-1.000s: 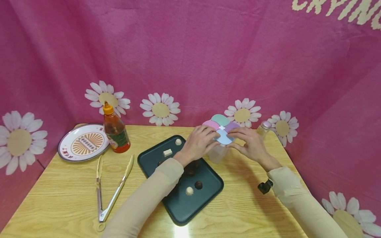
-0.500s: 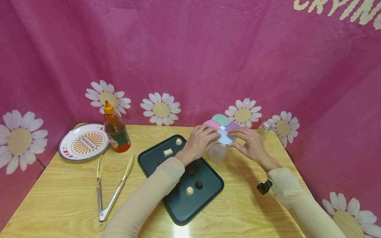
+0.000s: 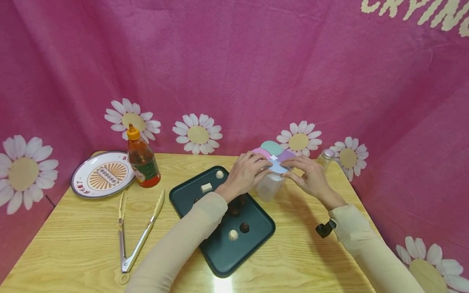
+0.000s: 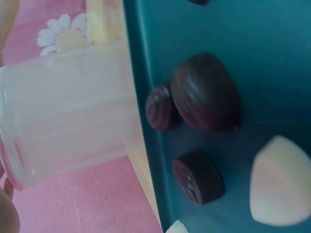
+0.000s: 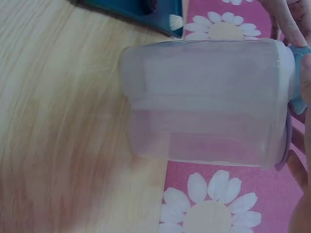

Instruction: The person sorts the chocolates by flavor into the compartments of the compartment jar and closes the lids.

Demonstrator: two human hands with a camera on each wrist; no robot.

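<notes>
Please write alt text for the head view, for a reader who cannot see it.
A person's left hand and right hand hold the blue lid petal of a translucent container on a wooden table. Beside it lies a dark tray of chocolates; farther left are tongs, a sauce bottle and a plate.

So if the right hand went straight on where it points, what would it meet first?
The right hand would probably meet the blue petal at its fingertips first, then the left hand opposite; exact depth is unclear.

Glare whitens the table (image 3: 300, 260) at front; 2 wrist views seem slightly soft.
</notes>
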